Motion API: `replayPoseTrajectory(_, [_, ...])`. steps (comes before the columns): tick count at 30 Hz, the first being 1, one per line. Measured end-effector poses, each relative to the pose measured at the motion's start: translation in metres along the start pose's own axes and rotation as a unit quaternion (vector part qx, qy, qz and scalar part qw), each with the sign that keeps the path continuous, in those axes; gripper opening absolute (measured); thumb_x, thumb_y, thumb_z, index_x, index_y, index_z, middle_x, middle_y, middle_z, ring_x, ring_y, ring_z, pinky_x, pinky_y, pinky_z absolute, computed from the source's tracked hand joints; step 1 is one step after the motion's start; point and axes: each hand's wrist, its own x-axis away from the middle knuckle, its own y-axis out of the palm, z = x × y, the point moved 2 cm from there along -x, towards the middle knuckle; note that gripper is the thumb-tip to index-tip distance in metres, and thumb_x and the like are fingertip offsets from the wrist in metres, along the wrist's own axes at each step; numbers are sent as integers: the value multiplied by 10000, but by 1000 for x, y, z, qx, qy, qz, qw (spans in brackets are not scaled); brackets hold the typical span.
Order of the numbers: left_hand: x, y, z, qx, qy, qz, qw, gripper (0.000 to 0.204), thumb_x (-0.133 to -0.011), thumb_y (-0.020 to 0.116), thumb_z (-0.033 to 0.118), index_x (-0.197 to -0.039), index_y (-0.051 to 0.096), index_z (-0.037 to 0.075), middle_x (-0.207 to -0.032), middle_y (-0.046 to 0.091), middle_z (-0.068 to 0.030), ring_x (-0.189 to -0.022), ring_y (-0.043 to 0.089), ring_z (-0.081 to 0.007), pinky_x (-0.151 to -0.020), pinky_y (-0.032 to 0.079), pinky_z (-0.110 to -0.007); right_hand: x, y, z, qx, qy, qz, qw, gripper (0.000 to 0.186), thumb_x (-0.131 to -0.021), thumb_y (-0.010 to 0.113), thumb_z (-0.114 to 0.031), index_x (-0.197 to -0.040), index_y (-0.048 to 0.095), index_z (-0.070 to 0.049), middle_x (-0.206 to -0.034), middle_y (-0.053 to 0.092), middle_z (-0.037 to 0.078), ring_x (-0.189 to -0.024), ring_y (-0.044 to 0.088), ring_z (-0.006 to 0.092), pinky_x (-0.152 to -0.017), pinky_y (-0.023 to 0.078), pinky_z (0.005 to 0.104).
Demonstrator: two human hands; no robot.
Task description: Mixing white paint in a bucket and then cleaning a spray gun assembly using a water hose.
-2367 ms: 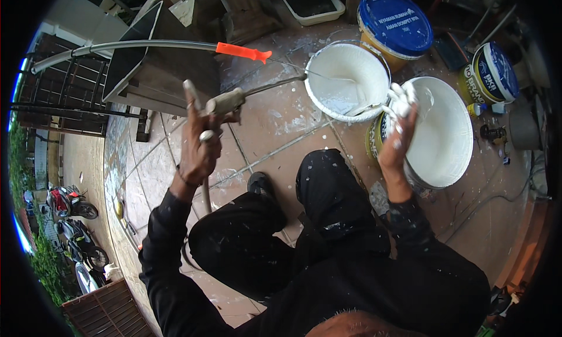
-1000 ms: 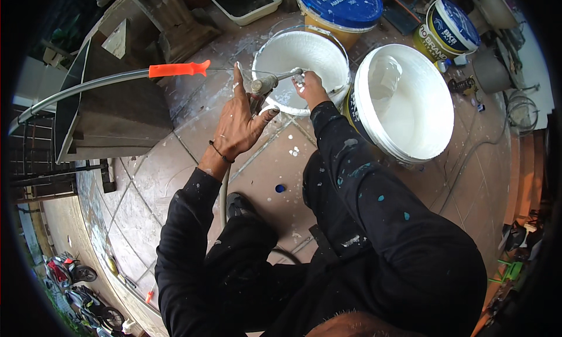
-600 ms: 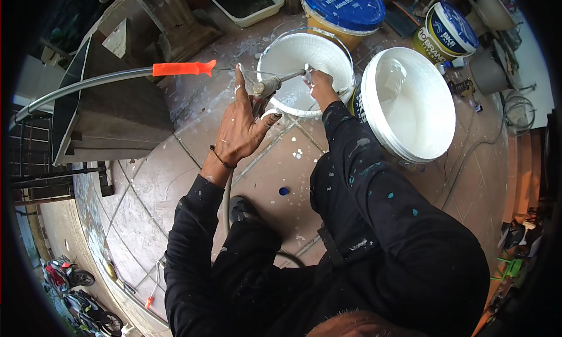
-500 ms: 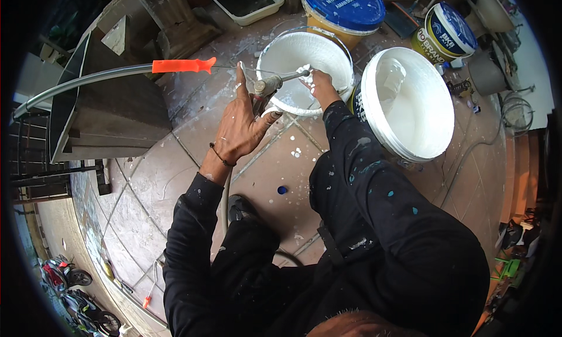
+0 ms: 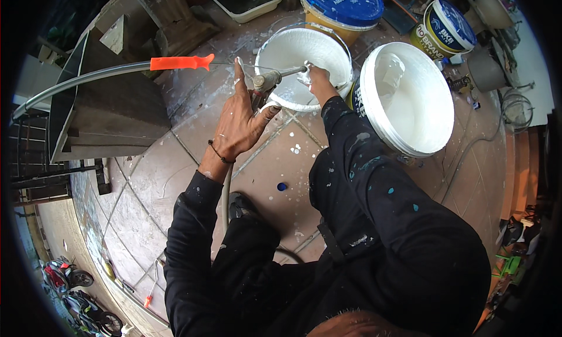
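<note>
Tiled floor (image 5: 257, 176) lay below. Your right hand (image 5: 319, 79) had joined your left hand (image 5: 237, 123), both now grasping the spray gun (image 5: 267, 79).

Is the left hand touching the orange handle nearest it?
Apart. The head view shows floor between the left hand, index fingertip included, and the orange handle.

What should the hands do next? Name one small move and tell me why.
I'd have the left hand steady the gun-like tool while the right hand works at the tip of its rod. The right fingers are already there, smeared white, and the tip appears over the open white bucket, so any drips would probably land inside.
</note>
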Motion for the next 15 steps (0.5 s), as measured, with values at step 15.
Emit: replayPoseTrajectory(15, [2,-3,2,-9,14,5,1000,1179,-903,563,650,-1517,-162,-49,-1209,634,-316,-1085,640,-481,-987,484,-456,-4,6,0,-87,20,-2,996,263,-996,456,-116,-1166,606,18,-1082,664,151,-880,700,309,-702,609,387])
